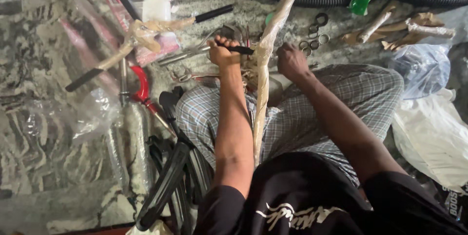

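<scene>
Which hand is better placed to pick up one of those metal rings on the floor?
Probably the right hand: it sits nearest the metal rings, just up and right of it, and shows no tool. The left hand is closed around a black-handled tool, on the far side of the paper-wrapped tube.

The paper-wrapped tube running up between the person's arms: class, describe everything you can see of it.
The paper-wrapped tube is a long, slim, slightly bent part bound in pale beige wrapping that looks wrinkled and partly shiny. It rises from the person's lap over the checked trousers to the top edge of the picture, leaning right. The left hand, gripping a black-handled tool, is just to its left; the right hand, a closed fist, is close on its right. Whether either touches it is unclear.
</scene>
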